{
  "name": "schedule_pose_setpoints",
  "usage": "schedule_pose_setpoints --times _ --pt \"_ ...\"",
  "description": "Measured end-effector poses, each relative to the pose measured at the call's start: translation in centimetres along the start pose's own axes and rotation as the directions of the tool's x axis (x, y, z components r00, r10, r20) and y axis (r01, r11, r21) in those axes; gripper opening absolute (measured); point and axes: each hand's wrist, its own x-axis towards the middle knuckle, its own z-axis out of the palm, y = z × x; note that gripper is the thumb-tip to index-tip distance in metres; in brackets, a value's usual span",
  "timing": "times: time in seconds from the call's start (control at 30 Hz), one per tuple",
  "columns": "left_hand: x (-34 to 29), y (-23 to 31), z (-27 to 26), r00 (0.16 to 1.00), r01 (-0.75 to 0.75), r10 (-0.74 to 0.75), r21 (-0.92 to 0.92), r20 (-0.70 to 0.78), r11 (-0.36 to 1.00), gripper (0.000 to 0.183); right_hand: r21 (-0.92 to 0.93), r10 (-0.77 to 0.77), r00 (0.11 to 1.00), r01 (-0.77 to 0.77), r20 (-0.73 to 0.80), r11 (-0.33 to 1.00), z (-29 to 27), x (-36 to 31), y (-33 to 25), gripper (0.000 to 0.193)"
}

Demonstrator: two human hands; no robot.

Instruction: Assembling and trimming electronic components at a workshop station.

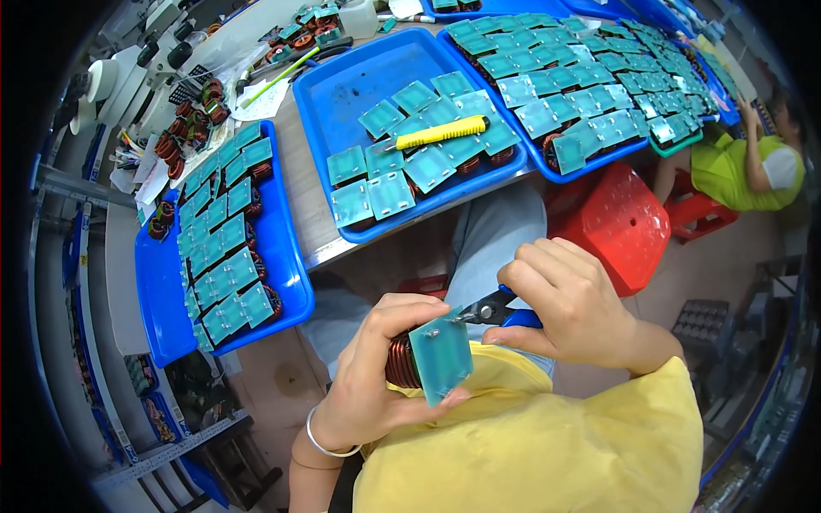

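Observation:
Over my lap, my left hand point(368, 363) is closed around a copper-wound coil point(400, 362) fixed to a square green board point(443, 355). The board's flat face is turned to the right, with soldered spots near its edges. My right hand point(564, 295) grips blue-handled wire cutters point(489, 309). Their dark jaws point left and meet the board's upper edge by a solder spot; whether a wire lies between them is too small to tell. In the middle blue tray point(342, 77), a yellow utility knife point(440, 132) rests on several similar coil boards.
A left blue tray point(295, 295) and a far right blue tray point(590, 175) hold rows of coil boards. Loose copper coils point(171, 145) lie at the back left. A red stool point(620, 227) stands at the right, near a person in a green-yellow garment point(727, 171).

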Motion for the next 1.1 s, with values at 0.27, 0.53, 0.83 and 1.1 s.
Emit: schedule_pose_setpoints --times 0.27,0.53,0.83,1.1 --pt "0.3 0.0 -0.3 1.000 -0.010 0.010 0.008 0.019 1.000 0.066 0.050 -0.023 0.999 0.022 0.034 0.999 0.6 0.0 0.3 0.045" --pt "0.5 -0.1 0.2 0.995 0.103 -0.103 -0.013 -0.002 0.995 0.064 0.169 -0.017 1.000 0.015 0.011 0.985 1.6 0.0 0.9 0.046" --pt "0.6 0.0 0.1 0.999 0.042 -0.043 0.046 0.021 0.998 0.064 0.125 -0.018 0.999 0.023 -0.046 0.992 1.0 0.7 0.1 0.046" --pt "0.5 -0.1 0.1 0.999 0.034 -0.035 0.045 0.029 0.998 0.064 0.102 -0.023 0.999 0.026 -0.031 0.994 0.9 0.7 -0.1 0.046"
